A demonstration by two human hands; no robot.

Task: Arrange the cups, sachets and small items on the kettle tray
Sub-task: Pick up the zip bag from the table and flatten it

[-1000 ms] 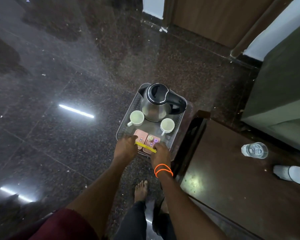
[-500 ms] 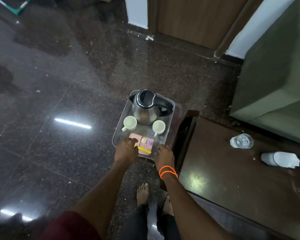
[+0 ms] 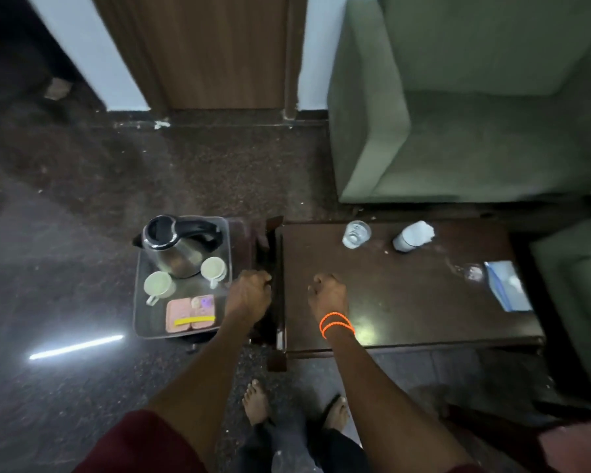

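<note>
While both hands sit off the kettle tray [image 3: 140,295], nothing is gripped.
Left hand [image 3: 248,295] curls loosely at the tray's right edge, right hand [image 3: 328,295] rests fingers-down on the table [image 3: 423,302]; tray's on the floor, kettle [image 3: 174,247] top-heavy, cups [image 3: 157,285] probably breakable, sachets [image 3: 190,314] light, so lift by both rims.

No text, brand, number or sign can be read anywhere. The pink sachets [image 3: 190,314] at the tray's [image 3: 140,302] near edge carry small coloured marks, too blurred to make out.
</note>
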